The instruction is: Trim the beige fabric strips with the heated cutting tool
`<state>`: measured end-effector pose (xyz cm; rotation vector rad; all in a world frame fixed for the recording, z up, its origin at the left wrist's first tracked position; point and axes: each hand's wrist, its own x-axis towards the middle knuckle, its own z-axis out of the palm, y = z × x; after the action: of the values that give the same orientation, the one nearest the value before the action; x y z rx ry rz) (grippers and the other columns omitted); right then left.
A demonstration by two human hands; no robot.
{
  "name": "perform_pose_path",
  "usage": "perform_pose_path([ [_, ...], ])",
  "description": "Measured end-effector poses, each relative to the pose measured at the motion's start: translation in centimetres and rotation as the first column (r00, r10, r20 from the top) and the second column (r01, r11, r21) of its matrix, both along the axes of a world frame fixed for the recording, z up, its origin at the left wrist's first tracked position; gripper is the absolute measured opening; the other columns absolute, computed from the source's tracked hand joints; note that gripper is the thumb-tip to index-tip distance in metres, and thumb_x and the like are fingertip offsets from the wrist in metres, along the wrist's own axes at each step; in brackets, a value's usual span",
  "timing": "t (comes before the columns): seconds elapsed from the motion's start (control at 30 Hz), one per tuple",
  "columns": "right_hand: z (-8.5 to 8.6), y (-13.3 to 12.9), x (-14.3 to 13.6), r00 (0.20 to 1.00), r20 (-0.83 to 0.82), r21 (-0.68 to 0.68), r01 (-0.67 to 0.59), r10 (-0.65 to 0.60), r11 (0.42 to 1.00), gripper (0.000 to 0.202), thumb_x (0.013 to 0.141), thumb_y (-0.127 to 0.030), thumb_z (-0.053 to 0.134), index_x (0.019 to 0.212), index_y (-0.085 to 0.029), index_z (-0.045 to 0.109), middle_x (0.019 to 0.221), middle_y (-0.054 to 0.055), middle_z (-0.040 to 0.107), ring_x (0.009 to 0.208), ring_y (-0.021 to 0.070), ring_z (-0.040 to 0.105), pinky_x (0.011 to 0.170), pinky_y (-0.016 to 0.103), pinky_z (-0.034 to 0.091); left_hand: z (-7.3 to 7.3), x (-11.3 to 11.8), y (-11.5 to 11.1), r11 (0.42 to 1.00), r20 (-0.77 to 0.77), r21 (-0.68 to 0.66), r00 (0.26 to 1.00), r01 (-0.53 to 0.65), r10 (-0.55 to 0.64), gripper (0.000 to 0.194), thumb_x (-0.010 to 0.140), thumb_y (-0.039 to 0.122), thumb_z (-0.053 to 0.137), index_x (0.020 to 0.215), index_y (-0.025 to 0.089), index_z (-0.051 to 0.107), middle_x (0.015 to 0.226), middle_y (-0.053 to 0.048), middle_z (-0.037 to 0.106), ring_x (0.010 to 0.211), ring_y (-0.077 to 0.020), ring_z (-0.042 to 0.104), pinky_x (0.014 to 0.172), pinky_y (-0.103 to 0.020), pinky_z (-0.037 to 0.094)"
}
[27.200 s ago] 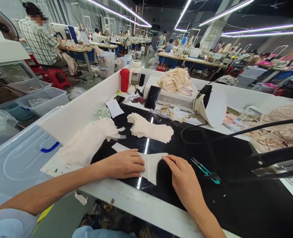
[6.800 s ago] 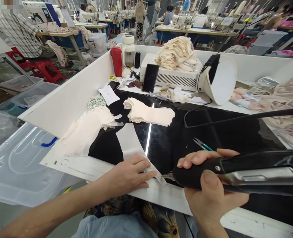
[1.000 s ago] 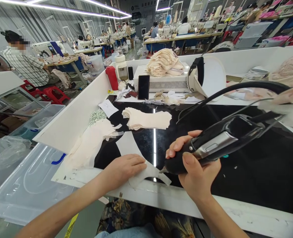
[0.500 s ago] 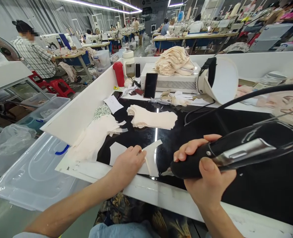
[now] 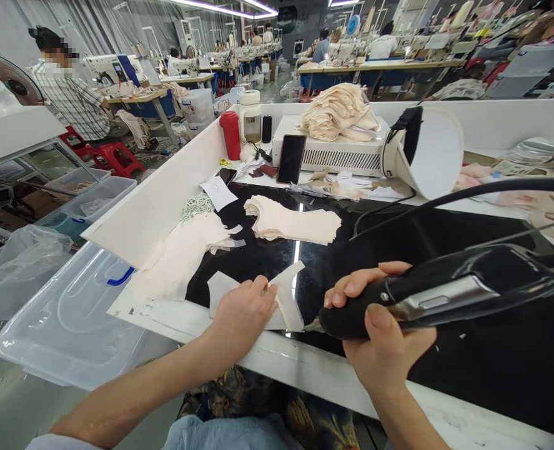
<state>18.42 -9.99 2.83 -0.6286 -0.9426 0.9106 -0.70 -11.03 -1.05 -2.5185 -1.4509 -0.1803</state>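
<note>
Left hand point(image 5: 246, 312) curled onto white piece point(image 5: 289, 300), grip unclear. Right hand point(image 5: 385, 351) wrapped round black tool point(image 5: 438, 289), tip point(image 5: 312, 325) at piece's 4 o'clock. Cream stack point(image 5: 294, 220), 1 o'clock.

Pale blue top point(image 5: 220, 432), kinda soft and crumpled, showing below the near edge of the worktop point(image 5: 337, 367). Left sleeve point(image 5: 54, 443) looks a more washed-out, greyish blue and stops short of the wrist. Bottoms point(image 5: 225, 389) are dark with a busy gold-tan print, sorta feathery; can't tell if skirt or trousers. Left hand point(image 5: 245, 310) and right hand point(image 5: 383, 355) are bare.
</note>
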Motion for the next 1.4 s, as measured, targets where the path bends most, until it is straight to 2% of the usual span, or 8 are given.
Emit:
perform_pose_path([
  [0.17,-0.1,0.0,0.0,0.999,0.030,-0.002,0.015,-0.015,1.000,0.041,0.084,-0.042,0.089,0.113,-0.029,0.064,0.079,-0.004,0.065,0.061,0.0150,0.064,0.056,0.032,0.059,0.4,-0.1,-0.4,0.999,-0.029,0.040,0.999,-0.016,0.017,0.017,0.111,0.022,0.055,0.097,0.017,0.065,0.086,-0.004,0.064,0.076,-0.0220,0.062,0.063,-0.033,0.049],
  [0.27,0.0,-0.1,0.0,0.999,0.029,0.004,0.018,-0.018,1.000,0.040,0.085,-0.043,0.089,0.113,-0.029,0.064,0.078,-0.005,0.065,0.061,0.0150,0.064,0.056,0.032,0.059,1.1,-0.1,-0.5,0.976,0.062,0.088,0.977,0.200,-0.206,0.021,0.112,0.012,0.047,0.104,0.015,0.066,0.094,-0.006,0.069,0.088,-0.0219,0.066,0.076,-0.034,0.057],
  [0.37,-0.1,-0.1,0.1,1.000,0.029,0.011,0.006,-0.007,1.000,0.040,0.086,-0.042,0.089,0.114,-0.029,0.064,0.080,-0.004,0.065,0.062,0.0147,0.064,0.057,0.031,0.059,1.3,0.1,-0.8,0.867,0.142,0.066,0.855,0.494,-0.498,0.023,0.112,0.008,0.045,0.112,0.012,0.068,0.101,-0.007,0.072,0.097,-0.0189,0.069,0.089,-0.031,0.059],
  [0.47,-0.2,-0.2,0.1,1.000,0.016,0.014,-0.015,0.015,1.000,0.039,0.086,-0.039,0.088,0.116,-0.029,0.064,0.081,-0.004,0.066,0.063,0.0146,0.064,0.058,0.031,0.059,0.7,0.3,-0.8,0.798,0.146,0.047,0.786,0.601,-0.600,0.025,0.113,0.009,0.045,0.114,0.012,0.071,0.109,-0.009,0.076,0.105,-0.0182,0.072,0.098,-0.029,0.060],
  [0.8,-0.2,-0.2,0.1,1.000,0.004,0.009,-0.024,0.024,1.000,0.039,0.087,-0.039,0.089,0.116,-0.029,0.065,0.081,-0.004,0.066,0.064,0.0149,0.064,0.059,0.031,0.059,-0.1,-0.4,0.5,0.807,0.204,0.059,0.784,0.588,-0.586,0.026,0.114,0.009,0.046,0.121,0.008,0.071,0.113,-0.010,0.079,0.111,-0.0183,0.074,0.105,-0.030,0.061],
  [0.97,-0.3,-0.1,0.1,1.000,0.000,0.017,-0.021,0.021,1.000,0.040,0.086,-0.039,0.089,0.116,-0.028,0.066,0.081,-0.004,0.066,0.064,0.0149,0.065,0.059,0.031,0.060,-0.2,-0.5,0.4,0.822,0.219,0.035,0.798,0.568,-0.561,0.023,0.113,0.010,0.049,0.125,0.009,0.069,0.113,-0.010,0.078,0.111,-0.0190,0.074,0.105,-0.032,0.062],
  [1.17,-0.2,-0.1,0.1,0.999,-0.016,0.034,-0.031,0.032,0.999,0.037,0.086,-0.035,0.089,0.116,-0.028,0.067,0.081,-0.004,0.068,0.064,0.0144,0.065,0.058,0.030,0.060,-0.9,-0.5,0.2,0.827,0.230,0.116,0.796,0.549,-0.561,0.016,0.111,0.012,0.057,0.121,0.008,0.069,0.112,-0.009,0.077,0.107,-0.0209,0.074,0.101,-0.035,0.064],
  [1.4,-0.2,-0.1,0.0,1.000,-0.004,0.036,-0.018,0.018,0.999,0.036,0.086,-0.034,0.088,0.114,-0.028,0.067,0.081,-0.004,0.069,0.063,0.0144,0.066,0.058,0.031,0.061,-0.7,-0.5,0.0,0.838,0.202,0.103,0.814,0.535,-0.545,0.019,0.111,0.009,0.054,0.124,0.009,0.068,0.111,-0.010,0.075,0.106,-0.0199,0.073,0.102,-0.035,0.064],
])
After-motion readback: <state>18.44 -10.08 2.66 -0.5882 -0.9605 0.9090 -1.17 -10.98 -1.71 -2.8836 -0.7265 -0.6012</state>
